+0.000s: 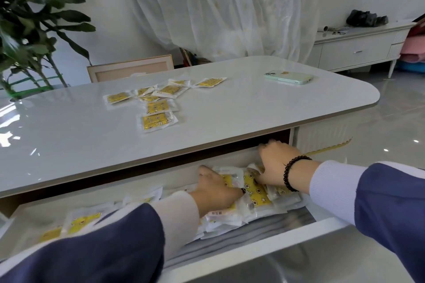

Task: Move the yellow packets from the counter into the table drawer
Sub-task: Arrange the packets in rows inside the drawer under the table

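1. Below the worktop (207,108) edge, the drawer (276,232) stands pulled out, holding a heap of yellow packets (255,193) lying flat at mixed angles.
2. Left hand (216,188) rests palm down on the heap, fingers fairly straight, gripping nothing visible.
3. Right hand (276,163) presses spread fingers on packets by the drawer's far right corner.
4. Upon the worktop more packets (158,101) lie scattered, the nearest with long axis running left to right; a phone (288,77) sits well apart.

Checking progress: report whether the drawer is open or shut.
Open: the drawer is pulled out under the tabletop, both hands on packets inside.
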Tool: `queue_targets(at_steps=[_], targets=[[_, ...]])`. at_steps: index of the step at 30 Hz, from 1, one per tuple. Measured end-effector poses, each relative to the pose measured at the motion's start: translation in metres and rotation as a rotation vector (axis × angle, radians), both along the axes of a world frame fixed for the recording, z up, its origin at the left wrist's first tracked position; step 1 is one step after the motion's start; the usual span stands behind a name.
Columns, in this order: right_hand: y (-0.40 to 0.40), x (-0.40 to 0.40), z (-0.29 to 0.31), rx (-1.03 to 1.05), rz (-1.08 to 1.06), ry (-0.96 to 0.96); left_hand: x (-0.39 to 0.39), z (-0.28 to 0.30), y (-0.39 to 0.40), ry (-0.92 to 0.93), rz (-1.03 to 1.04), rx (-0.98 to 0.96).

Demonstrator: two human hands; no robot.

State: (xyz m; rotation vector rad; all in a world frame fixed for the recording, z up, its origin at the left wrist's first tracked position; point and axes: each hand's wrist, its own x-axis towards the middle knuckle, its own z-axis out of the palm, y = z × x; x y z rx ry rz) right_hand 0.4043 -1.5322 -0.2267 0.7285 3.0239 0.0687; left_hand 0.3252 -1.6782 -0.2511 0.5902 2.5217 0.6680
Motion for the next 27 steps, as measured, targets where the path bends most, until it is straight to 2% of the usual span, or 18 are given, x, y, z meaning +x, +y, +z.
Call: queue_targets(at_steps=[3,8,11,13,18,27], targets=[[0.000,-0.001,-0.003,-0.112,-0.001,-0.012,0.008,-0.003,0.003,0.241,-0.122,-0.044],[-0.002,-0.001,-0.005,-0.224,-0.008,-0.059,0.002,0.004,-0.004,0.391,-0.187,-0.187],[-0.002,-0.001,-0.007,-0.269,0.002,-0.103,0.004,0.015,-0.013,0.498,-0.278,-0.345],[0.000,0.000,-0.005,-0.260,0.025,-0.135,0.005,0.023,-0.022,0.604,-0.423,-0.379],[0.002,0.004,-0.005,-0.244,0.109,-0.229,0.006,0.014,-0.047,0.761,-0.992,-0.280],[-0.001,0.003,-0.004,-0.196,0.088,-0.276,0.000,0.003,-0.034,0.837,-0.927,-0.341]])
